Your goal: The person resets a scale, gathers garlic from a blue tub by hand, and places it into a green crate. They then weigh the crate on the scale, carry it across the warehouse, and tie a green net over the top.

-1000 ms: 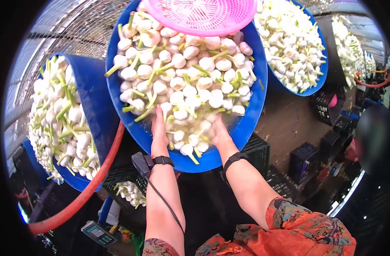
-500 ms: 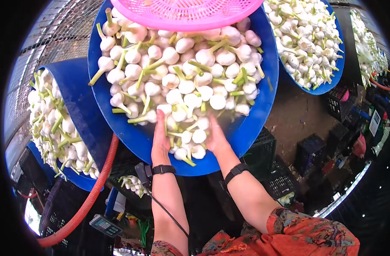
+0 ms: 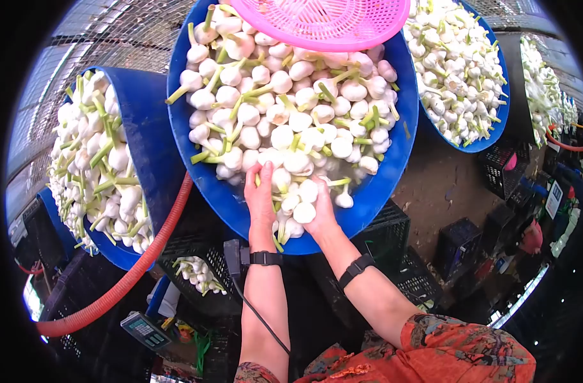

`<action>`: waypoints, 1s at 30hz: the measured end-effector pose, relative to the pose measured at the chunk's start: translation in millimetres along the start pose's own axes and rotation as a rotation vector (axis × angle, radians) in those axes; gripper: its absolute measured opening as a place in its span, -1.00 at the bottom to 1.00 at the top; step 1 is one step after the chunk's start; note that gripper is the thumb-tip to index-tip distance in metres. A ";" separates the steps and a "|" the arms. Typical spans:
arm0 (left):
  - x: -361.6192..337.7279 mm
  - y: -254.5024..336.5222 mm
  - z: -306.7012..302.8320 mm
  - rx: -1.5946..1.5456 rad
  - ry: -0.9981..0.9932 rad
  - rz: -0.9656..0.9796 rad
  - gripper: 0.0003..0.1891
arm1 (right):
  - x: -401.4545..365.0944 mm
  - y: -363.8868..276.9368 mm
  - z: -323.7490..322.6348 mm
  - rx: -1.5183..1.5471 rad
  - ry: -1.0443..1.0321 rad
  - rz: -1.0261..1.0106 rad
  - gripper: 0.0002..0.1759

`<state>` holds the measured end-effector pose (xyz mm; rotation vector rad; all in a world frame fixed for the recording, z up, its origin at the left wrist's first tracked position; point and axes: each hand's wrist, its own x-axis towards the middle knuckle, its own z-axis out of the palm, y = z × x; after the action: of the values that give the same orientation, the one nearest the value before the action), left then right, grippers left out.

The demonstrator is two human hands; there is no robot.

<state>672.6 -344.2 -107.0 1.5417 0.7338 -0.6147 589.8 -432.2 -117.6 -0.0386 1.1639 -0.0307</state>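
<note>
Both hands in the near side of the blue tub [image 3: 363, 207], apart, palms roughly facing, with a small heap of garlic bulbs [image 3: 304, 212] between them. Left hand [image 3: 260, 196]: loosely open, thumb and a finger spread and pointing up, touching the bulbs along the heap's left edge. Right hand [image 3: 323, 205]: set against the right side of the same heap, its fingers mostly hidden behind and under the bulbs, so I cannot tell how far they curl or whether they grip. Garlic fills most of the tub beyond my fingertips, stems pointing every way; cloudy water [image 3: 332, 167] shows in a gap past my right hand, and what lies under it cannot be made out. A pink basket [image 3: 323, 24] covers part of the tub's far side and is cut off by the top edge. Black bands on both wrists; by the left one a small dark box [image 3: 234, 257], its cable [image 3: 259, 313] running down my forearm. My patterned sleeves [image 3: 432, 338] are cropped below. Display on the scale [image 3: 144, 330], lower left: too small to read.
</note>
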 end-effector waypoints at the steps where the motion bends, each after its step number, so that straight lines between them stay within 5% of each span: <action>1: -4.2 0.0 -1.3 -0.009 0.001 0.007 -0.55 | -3.3 1.8 1.6 -0.007 -0.008 -0.002 -0.61; 3: -7.0 -5.6 -5.3 0.241 0.042 0.124 -0.61 | -6.8 5.1 6.6 -0.026 -0.045 -0.026 -0.63; 9: -34.0 9.6 -5.6 -0.304 -0.027 0.091 -0.79 | -44.7 -2.0 35.4 -0.190 -0.069 -0.164 -0.59; 14: -52.6 25.1 4.0 -0.351 -0.095 0.084 -0.74 | -77.6 -18.2 49.8 -0.359 -0.162 -0.392 -0.54; 16: -78.0 58.7 9.6 -0.251 -0.075 0.166 -0.72 | -93.4 -31.6 55.9 -0.519 -0.196 -0.601 -0.43; 17: -78.2 47.0 14.9 -0.454 -0.114 0.396 -0.70 | -114.8 -29.7 65.8 -0.594 -0.220 -0.607 -0.45; 18: -100.1 65.3 3.5 -0.374 0.080 0.589 -0.68 | -138.4 -26.8 75.8 -0.718 -0.354 -0.580 -0.47; 21: -154.1 89.7 -70.2 -0.417 -0.003 0.510 -0.64 | -195.9 21.7 84.8 -0.791 -0.470 -0.437 -0.48; 24: -178.2 55.4 -148.1 -0.535 0.234 0.608 -0.62 | -222.8 109.1 69.4 -0.856 -0.405 -0.402 -0.43; 30: -187.7 -44.1 -365.2 -0.530 0.513 0.391 -0.73 | -200.1 320.1 11.0 -0.964 -0.377 -0.023 -0.64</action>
<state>503.6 2.3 41.1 1.2892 0.8583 0.2706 522.1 -103.5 55.5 -0.8725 0.7116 0.5010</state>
